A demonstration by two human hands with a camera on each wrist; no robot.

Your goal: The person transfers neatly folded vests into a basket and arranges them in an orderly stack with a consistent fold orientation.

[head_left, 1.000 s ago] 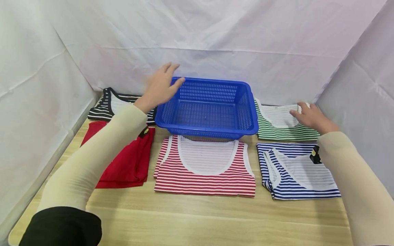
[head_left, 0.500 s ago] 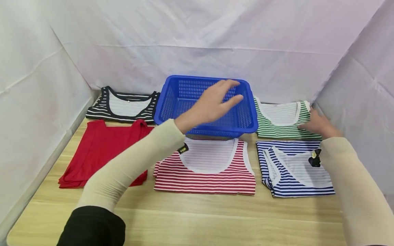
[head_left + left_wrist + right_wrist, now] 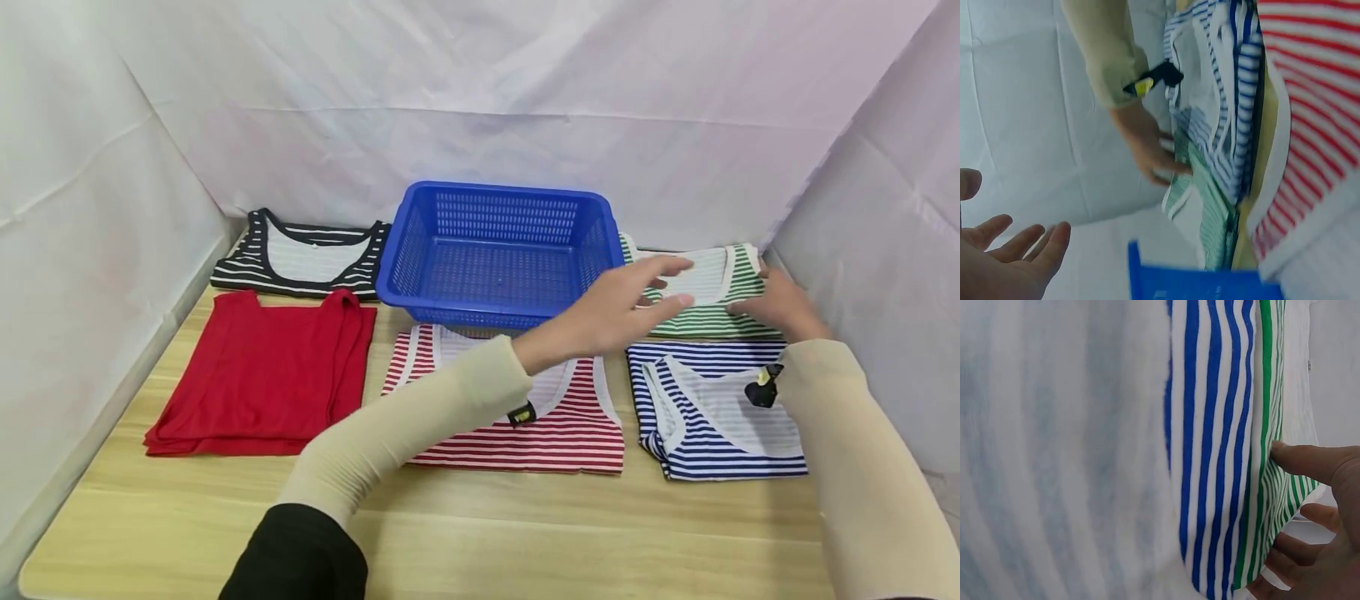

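Observation:
A folded green-and-white striped tank top point(image 3: 742, 279) lies at the back right of the table. My right hand point(image 3: 783, 307) grips its right side. The right wrist view shows the thumb point(image 3: 1297, 459) on the striped cloth and the other fingers around its edge. My left hand point(image 3: 603, 312) hovers near the left part of that tank top, fingers spread and holding nothing. It covers part of the top. In the left wrist view the left hand point(image 3: 1013, 256) is apart from the cloth.
A blue plastic basket point(image 3: 498, 317) stands at the back centre. Around it lie folded tank tops: black striped point(image 3: 247, 271), plain red point(image 3: 262, 375), red striped point(image 3: 525, 454) and blue striped point(image 3: 720, 467). White cloth walls point(image 3: 487, 133) enclose the wooden table point(image 3: 562, 533).
My left hand has swept right, from over the basket's left side to the green-striped tank top. My right hand has moved slightly right to that top's edge.

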